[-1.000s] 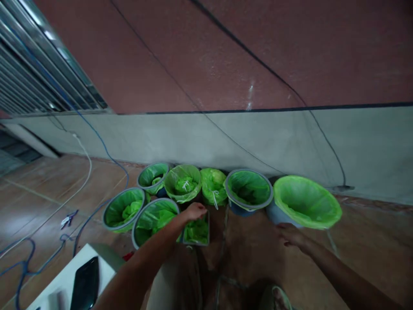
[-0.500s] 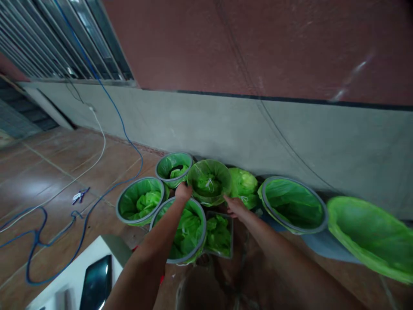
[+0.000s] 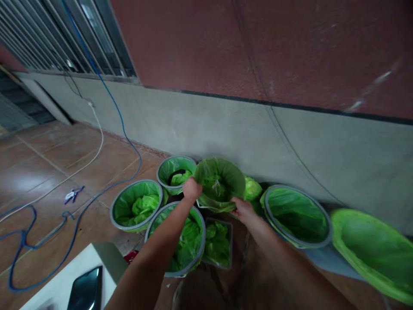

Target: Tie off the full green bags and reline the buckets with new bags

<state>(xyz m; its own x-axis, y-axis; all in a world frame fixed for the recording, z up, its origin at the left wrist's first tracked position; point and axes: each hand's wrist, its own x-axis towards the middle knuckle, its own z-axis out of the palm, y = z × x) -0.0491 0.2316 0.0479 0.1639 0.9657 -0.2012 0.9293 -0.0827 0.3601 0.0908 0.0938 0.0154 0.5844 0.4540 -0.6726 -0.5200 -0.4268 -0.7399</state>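
Observation:
A round trash can (image 3: 234, 172) lined with a translucent green bag is between my two hands. My left hand (image 3: 192, 189) is closed on its left rim, and my right hand (image 3: 243, 210) grips the front right of the rim. Down inside lies a bunched green bag (image 3: 211, 183) with a white tie. The can tilts a little toward me; its base is hidden. Close to my left hand is another lined can (image 3: 160, 176) with a grey rim. Behind my right hand, a full green bag (image 3: 254, 189) is partly covered by the held can.
More green-lined cans stand around: one at left (image 3: 113, 209), one in front (image 3: 204, 241), a rectangular one (image 3: 231, 247), and two at right (image 3: 328, 230) (image 3: 371, 224). A wall (image 3: 206, 120) runs behind. A phone (image 3: 85, 288) lies on a white box (image 3: 97, 254); a blue cable (image 3: 90, 206) crosses the floor.
The held can has come up and slightly right with both hands, looking larger and covering more of the green bag behind it. The camera view has shifted slightly.

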